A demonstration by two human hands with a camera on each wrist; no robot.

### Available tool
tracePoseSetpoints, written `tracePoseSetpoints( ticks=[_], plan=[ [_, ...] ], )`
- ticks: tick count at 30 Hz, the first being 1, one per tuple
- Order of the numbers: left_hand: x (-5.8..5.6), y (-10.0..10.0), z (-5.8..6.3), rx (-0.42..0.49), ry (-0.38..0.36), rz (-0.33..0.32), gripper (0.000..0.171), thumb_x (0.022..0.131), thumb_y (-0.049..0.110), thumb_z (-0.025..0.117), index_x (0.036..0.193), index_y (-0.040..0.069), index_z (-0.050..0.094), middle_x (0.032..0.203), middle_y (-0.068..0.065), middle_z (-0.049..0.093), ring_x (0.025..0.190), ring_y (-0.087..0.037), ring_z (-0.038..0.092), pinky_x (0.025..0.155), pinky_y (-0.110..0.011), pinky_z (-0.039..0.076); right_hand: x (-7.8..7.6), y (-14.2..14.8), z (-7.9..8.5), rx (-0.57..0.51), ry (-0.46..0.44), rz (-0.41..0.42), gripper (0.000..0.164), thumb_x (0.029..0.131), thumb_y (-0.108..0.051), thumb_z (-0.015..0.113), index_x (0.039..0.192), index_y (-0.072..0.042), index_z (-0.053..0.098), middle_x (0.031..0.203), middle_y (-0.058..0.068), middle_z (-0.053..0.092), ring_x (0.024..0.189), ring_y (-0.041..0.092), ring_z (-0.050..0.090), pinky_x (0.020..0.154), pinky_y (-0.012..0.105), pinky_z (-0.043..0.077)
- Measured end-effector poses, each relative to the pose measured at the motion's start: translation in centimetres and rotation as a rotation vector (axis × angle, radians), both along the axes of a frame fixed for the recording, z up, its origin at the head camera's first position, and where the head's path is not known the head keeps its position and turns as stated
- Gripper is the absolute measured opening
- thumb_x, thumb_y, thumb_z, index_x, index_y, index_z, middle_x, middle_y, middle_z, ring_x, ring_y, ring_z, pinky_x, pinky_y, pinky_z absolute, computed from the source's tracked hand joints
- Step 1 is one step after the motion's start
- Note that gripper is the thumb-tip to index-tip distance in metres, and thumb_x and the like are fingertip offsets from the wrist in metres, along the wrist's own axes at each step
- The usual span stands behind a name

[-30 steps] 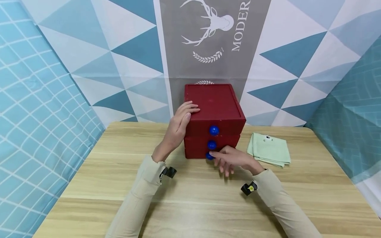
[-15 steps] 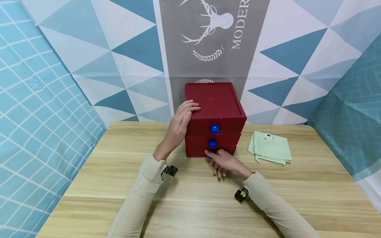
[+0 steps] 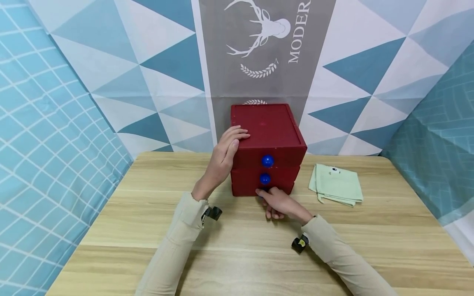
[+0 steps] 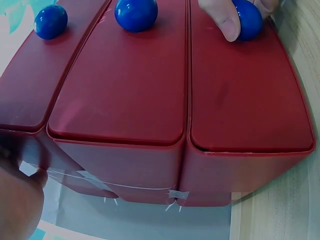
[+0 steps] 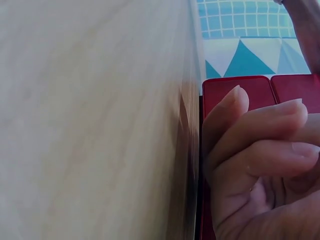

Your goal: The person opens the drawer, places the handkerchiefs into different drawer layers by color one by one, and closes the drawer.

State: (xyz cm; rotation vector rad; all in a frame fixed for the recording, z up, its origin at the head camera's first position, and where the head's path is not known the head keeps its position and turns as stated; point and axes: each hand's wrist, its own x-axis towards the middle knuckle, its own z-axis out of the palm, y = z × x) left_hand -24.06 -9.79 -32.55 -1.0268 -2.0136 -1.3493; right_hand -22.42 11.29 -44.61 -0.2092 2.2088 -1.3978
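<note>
A dark red drawer unit (image 3: 261, 125) with three stacked drawers stands at the back of the table, each drawer front bearing a round blue knob. All the drawers look closed. My left hand (image 3: 221, 158) rests on the unit's upper left edge, its fingers lying over the top. Down at the lowest drawer (image 4: 247, 100), my right hand (image 3: 280, 202) pinches the bottom blue knob (image 4: 248, 21) between thumb and finger. The middle knob (image 3: 265, 179) and the top knob (image 3: 268, 160) are untouched. In the right wrist view the right hand's other fingers are loosely curled.
A folded pale green cloth (image 3: 338, 185) lies on the wooden table (image 3: 237, 255) to the right of the unit. A patterned backdrop (image 3: 170, 82) rises behind the table, with blue hangings at both sides. Clear tape and a string run along the unit's side.
My right hand has shifted slightly left and closed on the bottom knob, its lower fingers curling in. My left hand keeps its place on the unit.
</note>
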Motion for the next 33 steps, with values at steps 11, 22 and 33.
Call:
tracePoseSetpoints(
  ticks=[11,22,33],
  plan=[
    [-0.3,-0.3,-0.5,-0.013,0.000,0.029,0.039,0.106,0.012,0.033,0.123,-0.010,0.060,0.133,-0.024,0.056,0.141,-0.038,0.035,0.121,-0.045,0.022,0.0,0.0,-0.3,-0.028,-0.007,0.035,0.058,0.100,-0.052,0.049,0.068,-0.003,0.052,0.055,0.013,0.062,0.035,0.013,0.044,0.033,0.023,0.033],
    [-0.5,0.1,-0.6,-0.008,0.000,0.027,0.038,0.106,0.010,0.034,0.124,-0.010,0.060,0.134,-0.024,0.056,0.141,-0.038,0.034,0.121,-0.045,0.022,0.8,0.3,-0.5,-0.008,-0.010,0.045,0.061,0.100,-0.054,0.049,0.063,-0.006,0.052,0.050,0.008,0.058,0.034,0.012,0.041,0.033,0.022,0.032],
    [-0.2,0.1,-0.3,0.004,0.009,0.017,0.036,0.105,0.008,0.035,0.123,-0.010,0.060,0.132,-0.025,0.056,0.139,-0.042,0.035,0.121,-0.046,0.022,2.5,0.6,-0.3,0.039,0.029,0.066,0.062,0.099,-0.055,0.049,0.062,-0.006,0.054,0.047,0.006,0.055,0.033,0.011,0.040,0.031,0.021,0.029]
  ],
)
